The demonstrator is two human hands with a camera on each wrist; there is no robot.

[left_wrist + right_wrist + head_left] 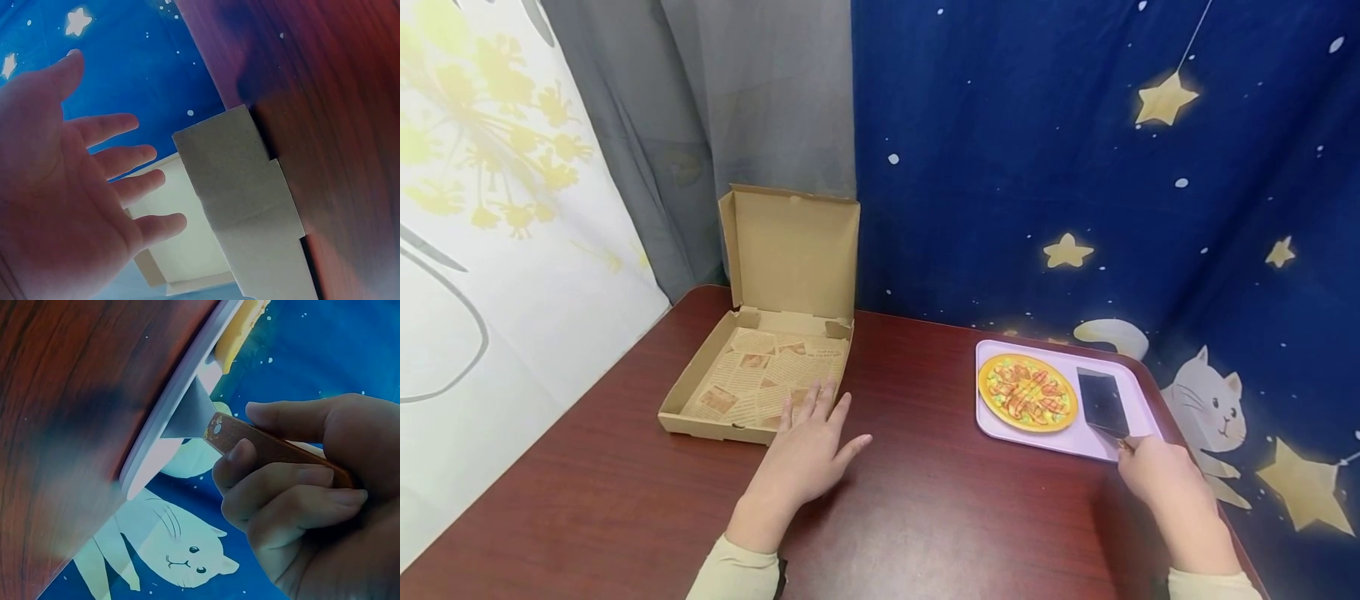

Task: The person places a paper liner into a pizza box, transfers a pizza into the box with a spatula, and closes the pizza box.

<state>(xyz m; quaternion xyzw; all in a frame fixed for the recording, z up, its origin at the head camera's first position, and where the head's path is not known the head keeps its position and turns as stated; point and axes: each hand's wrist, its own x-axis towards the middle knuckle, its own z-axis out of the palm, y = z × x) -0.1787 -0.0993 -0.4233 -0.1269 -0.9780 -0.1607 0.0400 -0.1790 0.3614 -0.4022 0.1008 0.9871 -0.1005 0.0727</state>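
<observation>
My right hand [1168, 475] grips the brown wooden handle [275, 449] of a spatula, fingers curled round it. The spatula's flat metal blade [1102, 402] lies over the right part of a pale lilac tray [1000, 431]. On the tray's left part sits a toy-like pizza [1028, 393] with a yellow rim, beside the blade. My left hand [808, 450], fingers spread and straight, is over the front right corner of a cardboard pizza box [700, 427] and holds nothing. The box's lid [795, 250] stands upright, and printed newspaper-style paper [760, 375] lines its base.
The dark red-brown table [917, 500] carries both box and tray, the tray near its right edge. Behind it hang a grey curtain [782, 100] and a blue star-patterned cloth [970, 167]. A white patterned cloth [490, 292] hangs at the left.
</observation>
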